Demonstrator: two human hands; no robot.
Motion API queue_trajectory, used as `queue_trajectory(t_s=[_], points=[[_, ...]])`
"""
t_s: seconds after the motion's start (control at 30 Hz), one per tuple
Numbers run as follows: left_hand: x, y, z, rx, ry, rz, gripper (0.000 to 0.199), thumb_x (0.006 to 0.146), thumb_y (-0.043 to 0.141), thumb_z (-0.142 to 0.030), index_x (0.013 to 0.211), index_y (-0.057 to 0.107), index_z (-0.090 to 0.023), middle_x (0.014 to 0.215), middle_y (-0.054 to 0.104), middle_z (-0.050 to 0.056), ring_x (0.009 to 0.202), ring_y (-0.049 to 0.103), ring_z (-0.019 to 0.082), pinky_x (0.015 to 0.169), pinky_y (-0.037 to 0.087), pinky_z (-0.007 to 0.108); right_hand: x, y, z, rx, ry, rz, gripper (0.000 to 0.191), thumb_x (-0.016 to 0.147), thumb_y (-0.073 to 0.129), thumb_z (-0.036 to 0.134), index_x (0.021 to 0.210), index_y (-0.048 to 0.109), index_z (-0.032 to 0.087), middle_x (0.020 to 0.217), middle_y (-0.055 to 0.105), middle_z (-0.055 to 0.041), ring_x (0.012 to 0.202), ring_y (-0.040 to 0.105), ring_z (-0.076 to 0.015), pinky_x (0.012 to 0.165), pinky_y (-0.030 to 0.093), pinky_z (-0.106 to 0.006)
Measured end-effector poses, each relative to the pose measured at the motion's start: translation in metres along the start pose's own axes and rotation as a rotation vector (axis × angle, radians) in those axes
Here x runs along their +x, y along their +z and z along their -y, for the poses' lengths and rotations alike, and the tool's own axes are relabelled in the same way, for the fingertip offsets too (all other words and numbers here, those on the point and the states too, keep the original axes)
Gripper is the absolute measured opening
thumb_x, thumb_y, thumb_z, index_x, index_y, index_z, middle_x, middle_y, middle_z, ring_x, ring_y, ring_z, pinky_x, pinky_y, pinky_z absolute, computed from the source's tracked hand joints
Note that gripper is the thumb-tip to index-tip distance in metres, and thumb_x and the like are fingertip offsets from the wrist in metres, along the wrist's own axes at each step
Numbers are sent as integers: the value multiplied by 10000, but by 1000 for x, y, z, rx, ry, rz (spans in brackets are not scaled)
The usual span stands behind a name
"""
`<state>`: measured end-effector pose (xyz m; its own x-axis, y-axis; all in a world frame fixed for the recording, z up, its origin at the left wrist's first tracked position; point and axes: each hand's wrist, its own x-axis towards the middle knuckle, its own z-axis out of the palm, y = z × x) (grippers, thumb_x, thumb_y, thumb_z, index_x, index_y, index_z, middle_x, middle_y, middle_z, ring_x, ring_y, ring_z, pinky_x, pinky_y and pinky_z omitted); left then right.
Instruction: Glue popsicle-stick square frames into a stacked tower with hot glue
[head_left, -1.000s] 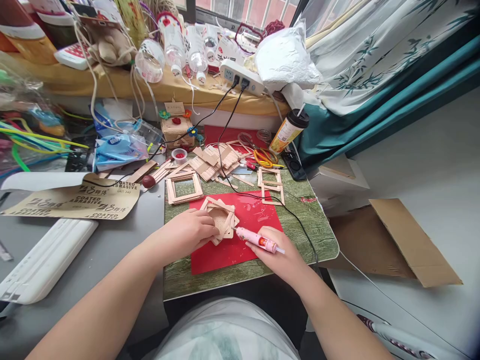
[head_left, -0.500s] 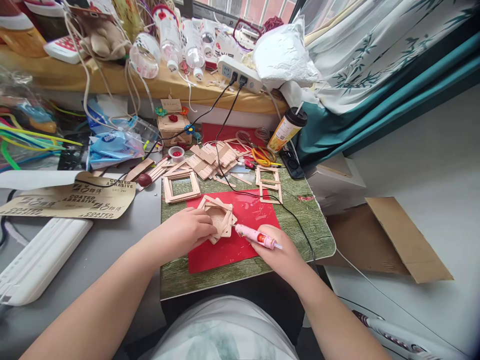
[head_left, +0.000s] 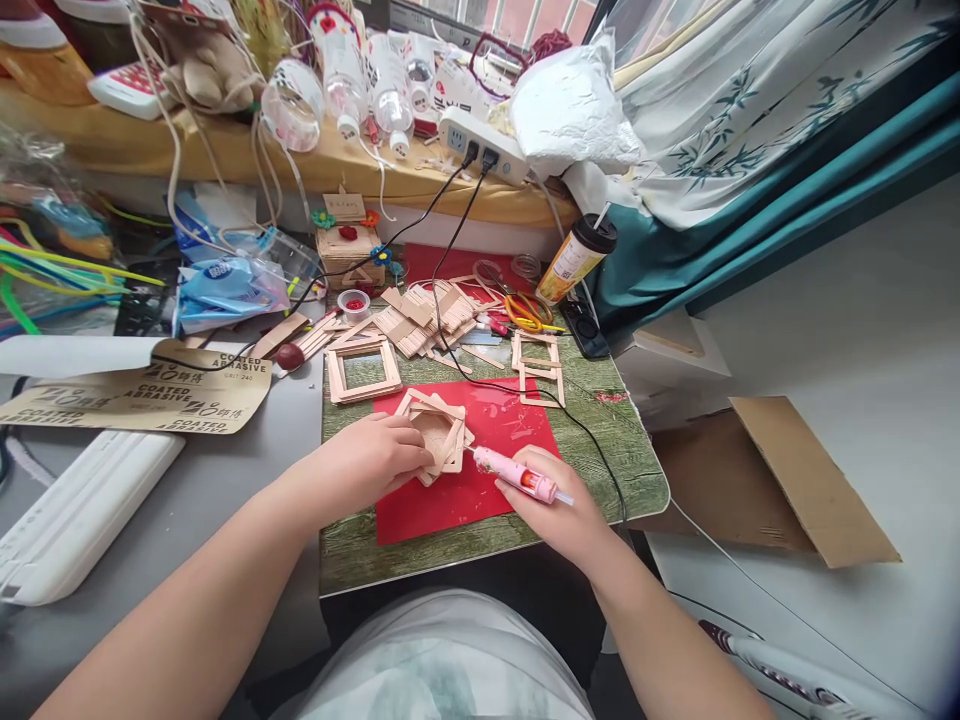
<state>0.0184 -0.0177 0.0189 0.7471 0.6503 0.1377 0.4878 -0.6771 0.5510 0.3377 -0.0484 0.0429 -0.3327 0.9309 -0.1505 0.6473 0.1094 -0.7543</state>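
Observation:
My left hand [head_left: 386,455] grips the near left side of a small stack of popsicle-stick frames [head_left: 453,432], each layer turned against the one below. It rests on a red sheet [head_left: 517,425]. In my right hand [head_left: 551,497] is a pink hot glue gun [head_left: 516,472], its metal tip at the right side of the stack and a clear glue stick poking from its back end. Whether the tip touches the wood I cannot tell. My left fingertips are partly hidden inside the stack.
A square stick frame [head_left: 364,370], a pile of loose popsicle sticks [head_left: 427,318] and thinner frames [head_left: 540,368] lie beyond the red sheet. A black cord [head_left: 577,420] crosses the green board. At the right back stand a drink cup [head_left: 574,262] and scissors [head_left: 529,310].
The glue gun has shifted very slightly right with my right hand, its tip still by the stack. My left hand keeps its hold. The whole view has moved a little.

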Motion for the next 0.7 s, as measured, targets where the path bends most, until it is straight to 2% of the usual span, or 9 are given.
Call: queue_trajectory(t_s=[0.23,0.33,0.43,0.47,0.57,0.7], points=[[1,-1,-1,20,-18,39,259,1082,565,-182,1097,809,-268,1013,777,69,991,683,233,911,475,348,-3,0,0,11,7,-7,298,984,678,322,747,513,249,816,572,4,738,567,-182,695,421,-319],[0,-2,-1,30,-28,53,268,1092,551,-189,1118,807,-263,1041,781,71,999,680,234,906,475,348,7,-9,-18,14,14,-146,201,964,676,311,803,575,248,870,626,-4,783,600,-190,746,454,-321],[0,-2,-2,45,-26,60,256,1089,560,-199,1124,807,-256,1058,780,79,1033,680,245,928,480,355,23,-23,-46,-11,98,-329,122,940,684,340,880,647,241,889,681,-13,786,617,-204,764,473,-333],[0,-1,-2,48,-22,53,253,1089,562,-203,1122,807,-254,1059,779,82,1037,680,246,931,481,354,29,-27,-55,-4,104,-351,123,928,703,357,926,681,236,934,715,-26,833,647,-218,805,492,-343],[0,-2,-3,43,-9,10,237,1088,575,-213,1118,807,-254,1034,771,88,1003,679,237,902,488,338,41,-30,-75,55,73,-308,223,911,749,406,1035,746,221,1078,776,-71,966,706,-258,901,525,-382],[0,-5,-6,29,6,-18,229,1091,583,-214,1128,803,-260,1005,760,79,963,677,220,872,488,324,46,-24,-87,65,48,-332,274,917,777,452,1046,762,211,1047,796,-85,941,724,-265,918,557,-413]])
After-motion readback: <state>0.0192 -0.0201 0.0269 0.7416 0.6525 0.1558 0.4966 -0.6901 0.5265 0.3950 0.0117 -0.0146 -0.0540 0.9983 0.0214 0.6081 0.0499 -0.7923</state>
